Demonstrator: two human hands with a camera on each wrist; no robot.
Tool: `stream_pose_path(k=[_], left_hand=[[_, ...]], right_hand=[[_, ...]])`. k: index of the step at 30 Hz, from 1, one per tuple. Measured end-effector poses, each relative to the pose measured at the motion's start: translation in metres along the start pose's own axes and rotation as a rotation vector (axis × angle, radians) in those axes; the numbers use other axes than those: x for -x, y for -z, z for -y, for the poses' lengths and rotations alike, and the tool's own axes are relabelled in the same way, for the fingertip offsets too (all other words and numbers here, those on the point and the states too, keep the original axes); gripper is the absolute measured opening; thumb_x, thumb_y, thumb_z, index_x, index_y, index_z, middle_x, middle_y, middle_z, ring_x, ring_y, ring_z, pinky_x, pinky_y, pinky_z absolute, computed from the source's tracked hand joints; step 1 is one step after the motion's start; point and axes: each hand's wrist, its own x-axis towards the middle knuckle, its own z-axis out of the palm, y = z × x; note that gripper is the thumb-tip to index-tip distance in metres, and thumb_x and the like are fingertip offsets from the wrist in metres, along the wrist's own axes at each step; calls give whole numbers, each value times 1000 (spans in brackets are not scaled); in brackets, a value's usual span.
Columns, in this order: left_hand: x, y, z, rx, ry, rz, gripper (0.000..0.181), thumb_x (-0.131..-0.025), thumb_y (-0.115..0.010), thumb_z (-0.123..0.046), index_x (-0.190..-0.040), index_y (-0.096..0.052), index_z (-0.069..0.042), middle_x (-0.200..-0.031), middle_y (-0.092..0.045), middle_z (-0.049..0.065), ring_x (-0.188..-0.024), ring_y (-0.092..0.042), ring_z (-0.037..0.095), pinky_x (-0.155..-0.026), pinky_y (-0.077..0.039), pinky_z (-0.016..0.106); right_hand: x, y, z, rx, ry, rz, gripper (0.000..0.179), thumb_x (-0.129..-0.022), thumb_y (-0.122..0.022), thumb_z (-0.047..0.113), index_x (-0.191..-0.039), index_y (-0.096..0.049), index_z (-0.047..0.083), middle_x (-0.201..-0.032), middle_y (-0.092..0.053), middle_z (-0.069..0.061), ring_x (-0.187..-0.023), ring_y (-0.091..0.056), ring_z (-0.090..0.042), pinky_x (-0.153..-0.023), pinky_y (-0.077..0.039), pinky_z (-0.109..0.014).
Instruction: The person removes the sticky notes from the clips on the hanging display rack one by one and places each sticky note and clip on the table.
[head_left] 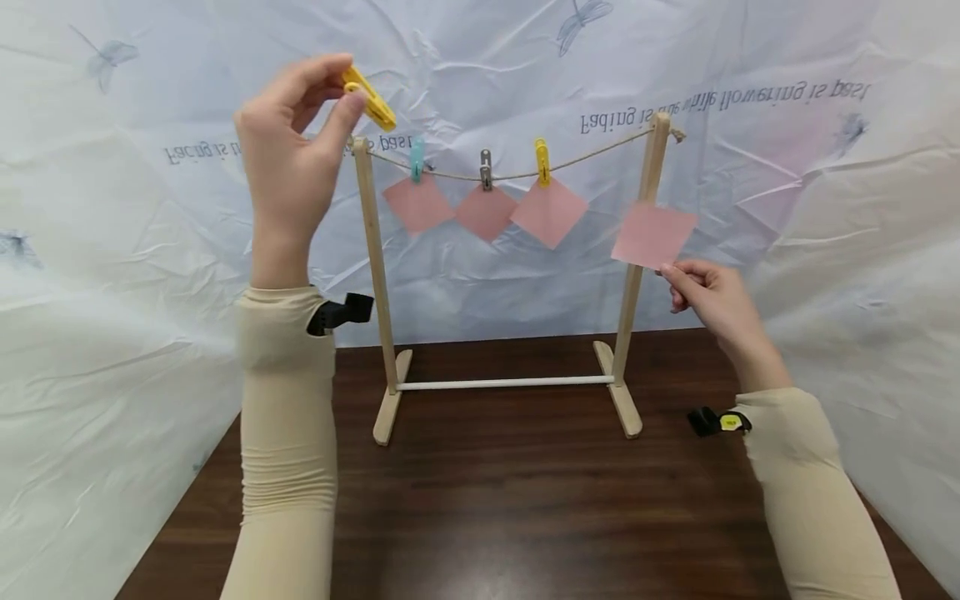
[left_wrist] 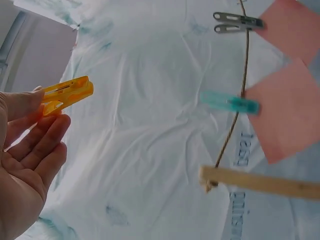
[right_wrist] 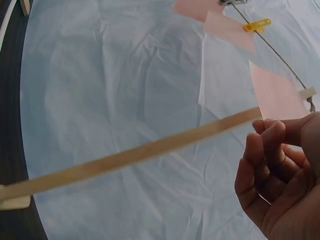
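A yellow peg [left_wrist: 77,91] is pinched by the left hand [left_wrist: 31,175]. Apart from it, 2 pink papers [left_wrist: 287,112] are clipped to a rope [left_wrist: 245,62], 1 by a grey peg [left_wrist: 242,21], 1 by a teal peg [left_wrist: 235,103]. The rope is knotted at a post's tip [left_wrist: 206,175]. Behind, a wrinkled sheet [left_wrist: 155,95] is marked with lettering.

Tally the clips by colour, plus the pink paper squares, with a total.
Yellow clips: 2 (one in the left hand, one on the rope)
Teal clip: 1
Grey clip: 1
Pink paper squares: 4 (three hanging, one in the right hand)
Total: 8
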Motion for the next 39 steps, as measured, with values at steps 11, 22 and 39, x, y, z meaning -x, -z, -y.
stream_pose_path(k=[11,22,39], left_hand=[[24,80,17,-28,216,-30,28,-87,-78,-3,-115,-75,-3,-110,-70,8,-93,-70,15,-88,-54,21],[91,126,66,-402,440,134,41,-90,-79,-28,-122,-72,-3,-109,-71,6,-89,-64,1,-79,-52,15],[201,157,124,-592,781,563,46,-100,-65,-28,-130,-62,6,-120,-66,28,-99,-68,41,-76,-58,44]], right_hand=[[20,21,-11,-49,-43,-57,15,-102,-59,30,-98,-72,24,-69,-64,8,-64,-61,-6,-63,-55,-19],[42,29,-41,8,-115,-50,14,-101,-64,29,-91,-73,26,-67,-66,9,-60,-65,-5,-61,-52,-14],[84,17,-80,167,-219,129,39,-101,-60,41,-99,-62,2,-75,-65,4,-66,-65,-5,-61,-54,-21]])
